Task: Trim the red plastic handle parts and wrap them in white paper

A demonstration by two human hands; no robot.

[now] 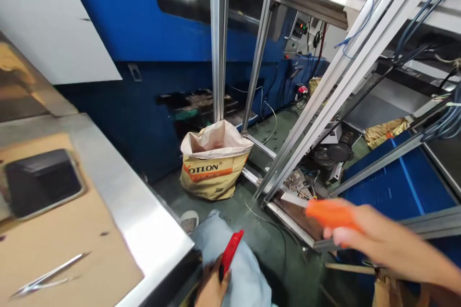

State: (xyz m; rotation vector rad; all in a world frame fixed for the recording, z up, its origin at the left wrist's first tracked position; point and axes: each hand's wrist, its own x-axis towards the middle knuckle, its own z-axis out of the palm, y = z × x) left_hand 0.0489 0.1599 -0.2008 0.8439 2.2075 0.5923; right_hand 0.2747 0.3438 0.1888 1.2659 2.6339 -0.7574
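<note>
My right hand (378, 242) reaches in from the lower right and grips an orange tool (329, 214) by its handle, pointing left toward the metal frame's base. My left hand (212, 289) rests low over my knee in light jeans and holds a red-handled tool (230, 252) that sticks up and to the right. Both hands hang over the green floor, to the right of the steel table (144, 220).
A phone (41, 181) and metal tweezers (46, 276) lie on cardboard on the steel table at left. An open paper sack (212, 163) stands on the floor by aluminium frame posts (216, 43). A blue machine (144, 33) fills the back; blue crates (399, 187) sit at right.
</note>
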